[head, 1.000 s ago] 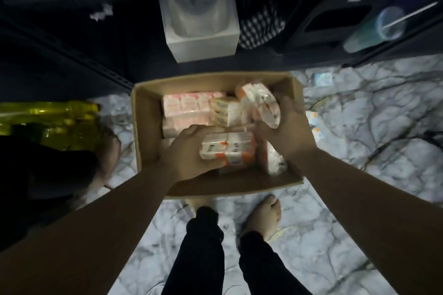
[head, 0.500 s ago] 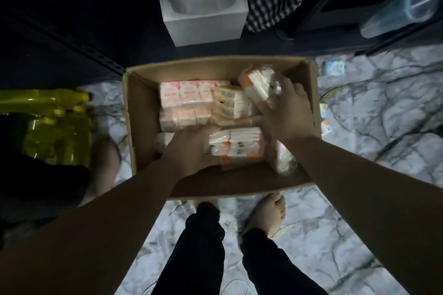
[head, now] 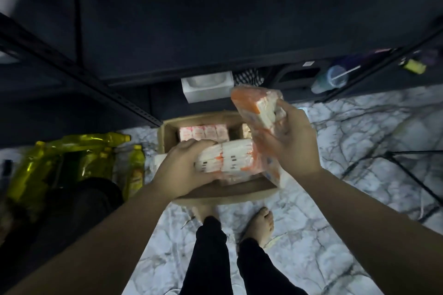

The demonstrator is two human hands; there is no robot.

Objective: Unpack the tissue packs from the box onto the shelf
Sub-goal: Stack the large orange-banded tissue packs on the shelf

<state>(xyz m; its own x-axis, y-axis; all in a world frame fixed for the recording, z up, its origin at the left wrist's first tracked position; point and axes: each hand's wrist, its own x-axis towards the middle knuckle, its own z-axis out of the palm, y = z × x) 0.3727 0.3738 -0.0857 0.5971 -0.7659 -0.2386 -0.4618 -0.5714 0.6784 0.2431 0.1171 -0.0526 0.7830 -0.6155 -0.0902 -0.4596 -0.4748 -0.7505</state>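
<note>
Standing barefoot on marble floor (head: 323, 258), the person holds both hands above the cardboard box (head: 230, 193). Left hand (head: 182, 172) is clamped on a tissue pack (head: 225, 159) with white and orange wrap; its printing is too blurred to read. Right hand (head: 291, 145) grips a second orange pack (head: 257, 109), raised higher. Pink packs (head: 203, 132) remain in the box. Beyond, the dark shelf (head: 215, 31) carries a white tissue holder (head: 207, 86).

Two held tissue packs (head: 225, 159), one box (head: 167, 135)
</note>
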